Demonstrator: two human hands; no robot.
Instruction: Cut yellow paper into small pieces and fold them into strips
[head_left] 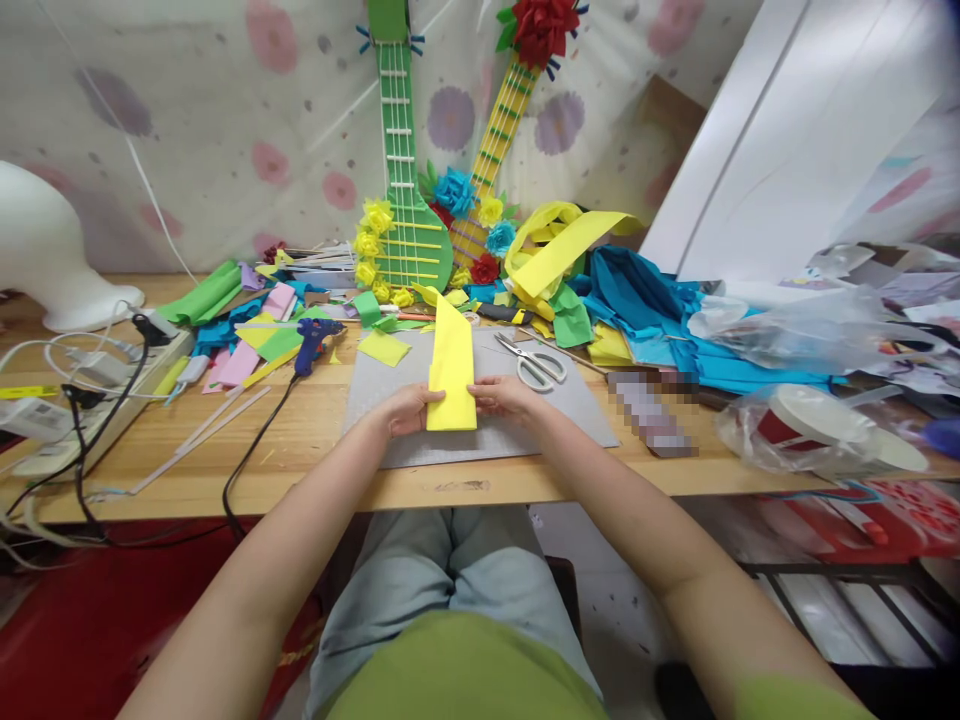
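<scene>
Between my two hands is a folded strip of yellow paper or felt [451,370], its slanted top end pointing away from me. My left hand [409,410] pinches its left edge, thumb on top. On the opposite edge, my right hand [504,397] grips with thumb and fingers. Beneath lies a grey mat [409,450]. Grey-handled scissors [534,365] rest on the mat just beyond my right hand. A small yellow-green piece [385,347] lies at the mat's far left.
A blue glue gun [315,342] with a black cord lies left of the mat. Behind stand a green paper guitar [409,230] and a yellow one [499,130] with flowers. Blue material [645,290] and a bagged paper cup [814,425] are on the right; a power strip [142,370] is left.
</scene>
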